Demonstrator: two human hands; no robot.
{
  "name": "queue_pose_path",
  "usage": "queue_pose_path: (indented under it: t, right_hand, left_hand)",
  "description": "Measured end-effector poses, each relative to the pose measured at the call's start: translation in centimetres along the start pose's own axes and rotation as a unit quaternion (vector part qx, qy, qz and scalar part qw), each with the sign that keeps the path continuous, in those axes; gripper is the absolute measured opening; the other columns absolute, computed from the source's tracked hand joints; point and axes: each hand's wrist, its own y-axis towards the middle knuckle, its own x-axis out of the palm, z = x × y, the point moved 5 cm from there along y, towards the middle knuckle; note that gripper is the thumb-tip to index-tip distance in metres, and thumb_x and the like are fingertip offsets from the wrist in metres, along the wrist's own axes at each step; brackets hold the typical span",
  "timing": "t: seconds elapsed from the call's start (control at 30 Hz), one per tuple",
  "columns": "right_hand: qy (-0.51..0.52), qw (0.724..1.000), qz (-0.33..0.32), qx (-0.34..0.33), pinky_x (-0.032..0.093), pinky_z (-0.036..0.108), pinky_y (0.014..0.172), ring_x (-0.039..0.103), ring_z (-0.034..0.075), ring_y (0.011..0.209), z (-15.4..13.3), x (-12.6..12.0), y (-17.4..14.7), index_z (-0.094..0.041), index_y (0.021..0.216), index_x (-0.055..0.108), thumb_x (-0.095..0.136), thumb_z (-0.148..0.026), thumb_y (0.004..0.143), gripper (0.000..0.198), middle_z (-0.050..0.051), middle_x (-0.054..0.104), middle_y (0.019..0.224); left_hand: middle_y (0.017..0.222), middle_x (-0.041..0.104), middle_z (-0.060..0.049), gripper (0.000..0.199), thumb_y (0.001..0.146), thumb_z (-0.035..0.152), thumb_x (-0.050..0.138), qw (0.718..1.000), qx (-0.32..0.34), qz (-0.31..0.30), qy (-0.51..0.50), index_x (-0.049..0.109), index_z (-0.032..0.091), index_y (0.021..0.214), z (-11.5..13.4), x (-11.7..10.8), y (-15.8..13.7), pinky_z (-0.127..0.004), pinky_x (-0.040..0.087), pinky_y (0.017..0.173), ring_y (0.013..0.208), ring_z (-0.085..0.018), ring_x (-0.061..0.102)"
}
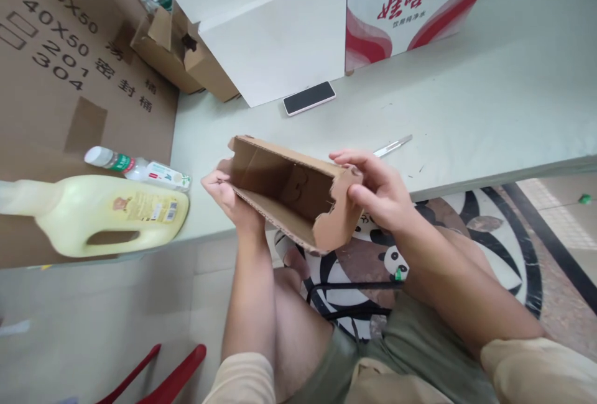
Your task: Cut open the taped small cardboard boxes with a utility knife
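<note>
Between my two hands is a small brown cardboard box point(342, 224), held over the table's front edge with its open side tilted toward me. Its near right end has a ragged, wavy cut edge, and its inside looks bare. My left hand point(233, 199) grips the left end, fingers partly hidden behind the board. My right hand point(375, 189) holds the right end, thumb on the near face and fingers along the top corner. Just beyond the right hand, a slim silver craft knife point(394, 145) lies on the table.
On the pale table point(466, 112) lies a black-topped, phone-like slab point(310, 98). Behind stand a white box point(284, 43) and a red-and-white printed carton point(410, 12). A yellow jug point(69, 205), a small bottle point(135, 166) and a large carton point(93, 105) are at left.
</note>
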Motion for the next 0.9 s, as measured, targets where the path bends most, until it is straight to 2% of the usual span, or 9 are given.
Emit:
queue_pose_path:
  t: [0.03,0.1,0.27,0.33,0.47,0.57,0.67,0.77,0.9]
  right_hand:
    - [0.003,0.999,0.025,0.022,0.052,0.046,0.102,0.066,0.027,0.117,0.1,-0.2,0.0,-0.029,0.115,0.066,0.062,-0.060,0.088,0.041,0.007,0.071,0.124]
    - [0.010,0.996,0.070,0.059,0.056,0.040,0.090,0.068,0.024,0.105,0.4,-0.6,-0.2,-0.028,0.111,0.067,0.062,-0.059,0.088,0.039,0.005,0.072,0.114]
    - [0.030,0.991,0.081,0.099,0.056,0.033,0.071,0.067,0.020,0.087,0.7,-1.1,-0.3,-0.027,0.101,0.067,0.063,-0.053,0.086,0.031,0.003,0.069,0.096]
    - [0.026,0.992,0.077,0.095,0.057,0.033,0.071,0.068,0.020,0.088,-0.2,-1.2,-0.3,-0.027,0.102,0.065,0.063,-0.047,0.086,0.026,0.003,0.070,0.098]
    - [-0.043,0.994,0.039,0.094,0.060,0.041,0.085,0.070,0.023,0.100,-2.4,-1.0,-0.6,-0.029,0.104,0.061,0.064,-0.029,0.082,0.022,0.003,0.071,0.110]
    - [-0.093,0.991,0.033,0.094,0.060,0.043,0.082,0.069,0.024,0.099,-3.1,-1.2,-0.7,-0.030,0.103,0.062,0.062,-0.019,0.081,0.024,0.004,0.071,0.106]
    - [-0.110,0.985,0.118,0.064,0.058,0.037,0.072,0.067,0.021,0.089,-3.0,-2.3,-0.6,-0.029,0.096,0.061,0.061,-0.018,0.084,0.016,0.004,0.067,0.097]
    - [-0.118,0.971,0.207,0.036,0.053,0.034,0.066,0.062,0.017,0.080,-2.3,-2.9,-0.5,-0.027,0.088,0.055,0.060,-0.023,0.087,0.006,0.002,0.060,0.087]
    - [-0.212,0.946,0.243,-0.016,0.054,0.037,0.069,0.063,0.020,0.080,-2.0,-2.4,-0.1,-0.028,0.097,0.057,0.058,-0.037,0.092,0.010,0.004,0.061,0.088]
  left_hand:
    - [0.112,0.058,-0.001,0.039,0.099,0.063,0.039,0.999,0.021,0.039,-0.015,0.035,0.025,0.092,0.6,0.1,-0.1,-0.046,0.043,0.098,0.112,-0.020,0.056]
    - [0.109,0.062,-0.002,0.038,0.096,0.062,0.045,0.995,0.052,0.075,-0.032,0.038,0.025,0.091,1.6,0.5,-0.3,-0.046,0.045,0.099,0.110,-0.021,0.059]
    - [0.109,0.062,-0.005,0.043,0.091,0.066,0.049,0.996,0.068,0.058,-0.016,0.039,0.025,0.089,2.2,1.1,-0.6,-0.046,0.048,0.101,0.112,-0.024,0.061]
    - [0.110,0.061,-0.006,0.044,0.091,0.067,0.047,0.996,0.074,0.048,0.004,0.038,0.025,0.088,2.3,1.2,-0.7,-0.046,0.048,0.102,0.113,-0.024,0.060]
    - [0.109,0.061,-0.006,0.044,0.091,0.068,0.050,0.994,0.105,0.006,0.017,0.039,0.025,0.086,2.7,1.8,-1.1,-0.046,0.047,0.102,0.112,-0.025,0.060]
    - [0.111,0.061,-0.006,0.043,0.091,0.067,0.048,0.993,0.116,-0.002,0.015,0.039,0.025,0.087,2.9,2.1,-1.4,-0.047,0.046,0.102,0.114,-0.025,0.060]
    - [0.110,0.062,-0.006,0.045,0.091,0.069,0.047,0.993,0.115,0.008,0.013,0.037,0.025,0.088,2.8,2.3,-1.6,-0.047,0.049,0.100,0.111,-0.025,0.064]
    - [0.091,0.065,-0.001,0.044,0.091,0.069,0.048,0.994,0.103,-0.026,-0.023,0.038,0.027,0.093,2.6,2.8,-1.8,-0.045,0.055,0.092,0.095,-0.022,0.071]
    - [0.066,0.060,0.006,0.034,0.091,0.058,0.057,0.991,0.099,-0.077,-0.043,0.046,0.027,0.098,2.8,3.4,-2.2,-0.045,0.056,0.094,0.076,-0.019,0.073]
